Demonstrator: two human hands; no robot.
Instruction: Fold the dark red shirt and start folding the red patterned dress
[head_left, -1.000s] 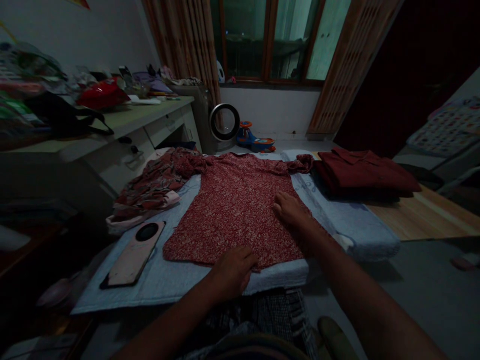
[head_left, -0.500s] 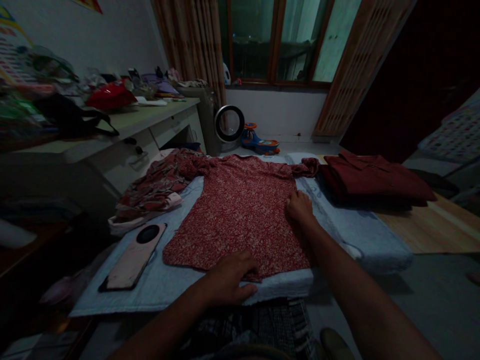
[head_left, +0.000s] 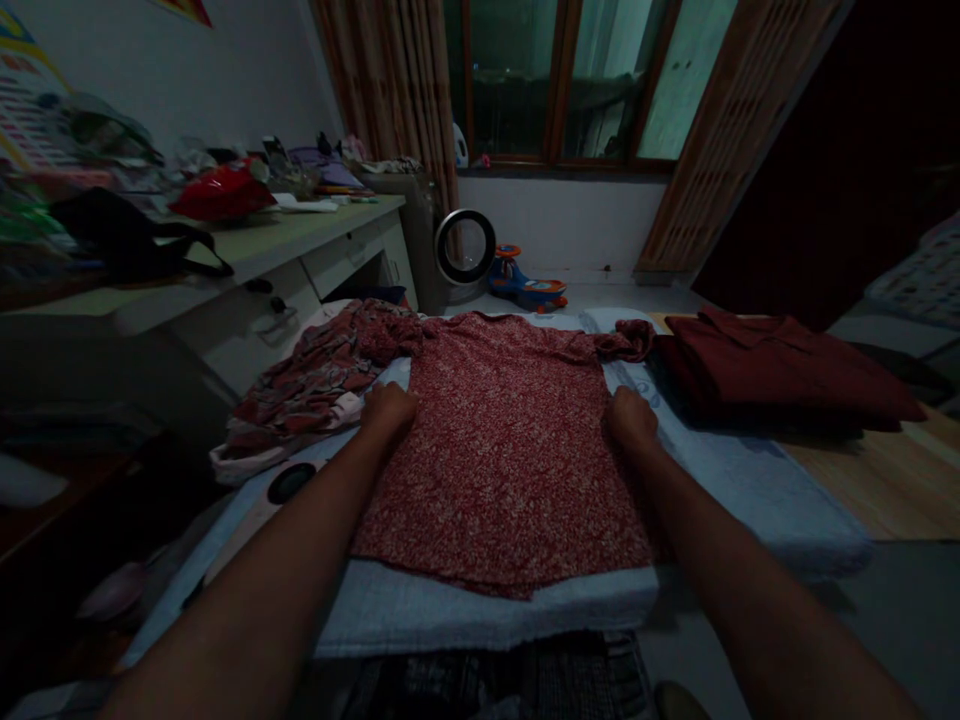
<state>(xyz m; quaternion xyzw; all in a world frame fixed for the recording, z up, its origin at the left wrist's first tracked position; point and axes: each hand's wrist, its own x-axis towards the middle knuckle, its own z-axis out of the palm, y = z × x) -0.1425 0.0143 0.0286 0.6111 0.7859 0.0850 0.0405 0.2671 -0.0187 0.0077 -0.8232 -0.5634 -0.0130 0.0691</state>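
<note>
In the head view, a red floral-print blouse (head_left: 510, 460) was seen spread on the middle of a pale blue blanket (head_left: 420, 625), which is taken here as the landmark. The left hand (head_left: 388, 412) had just been moved from the near hem, at the front of the blanket, to the blouse's edge over the blanket's left part. By the right hand (head_left: 631, 418), the opposite edge was kept, over the blanket's right part. Both hands were curled narrow, and a side edge of the blouse appeared to be gripped in each; the fingertips were hidden. By this change, it may be judged, the blouse was brought under control from two sides, and its body was drawn straighter.

The body was laid almost flat, with soft creases near the shoulders. The sleeves were bunched: one toward a patterned garment (head_left: 319, 365) on the blanket's left side, the other toward folded dark-red clothes (head_left: 784, 365) at the blanket's right.
</note>
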